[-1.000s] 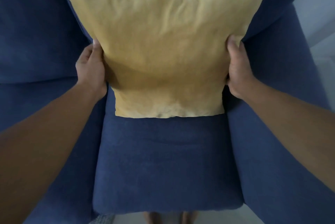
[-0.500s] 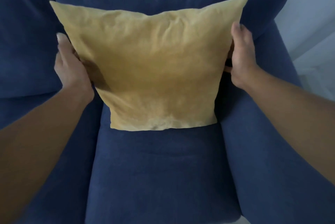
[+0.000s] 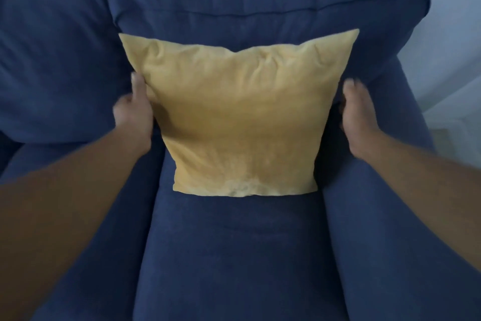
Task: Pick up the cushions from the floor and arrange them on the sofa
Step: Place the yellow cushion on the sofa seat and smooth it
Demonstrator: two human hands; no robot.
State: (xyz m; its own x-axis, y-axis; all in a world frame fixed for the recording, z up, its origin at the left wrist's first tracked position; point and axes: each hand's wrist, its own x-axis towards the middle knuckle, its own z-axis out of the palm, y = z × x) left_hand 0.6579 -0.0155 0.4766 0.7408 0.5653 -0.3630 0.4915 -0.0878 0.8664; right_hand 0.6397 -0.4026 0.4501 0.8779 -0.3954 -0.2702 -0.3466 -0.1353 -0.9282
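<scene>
A yellow square cushion [image 3: 239, 117] stands upright on the blue sofa's seat [image 3: 234, 255] and leans against the backrest [image 3: 260, 8]. Its bottom edge rests on the seat. My left hand [image 3: 134, 115] grips the cushion's left edge, thumb on the front and fingers hidden behind. My right hand [image 3: 358, 117] is beside the cushion's right edge, blurred, with a narrow dark gap between it and the fabric. It holds nothing.
The sofa's right armrest [image 3: 390, 216] runs under my right forearm. Another blue back cushion [image 3: 52, 60] sits on the left. A pale wall [image 3: 455, 34] and a strip of floor show past the sofa on the right.
The cushion has gone lower and further back against the backrest and now sits on the seat. My right hand has come off its right edge. The view has pulled back.
</scene>
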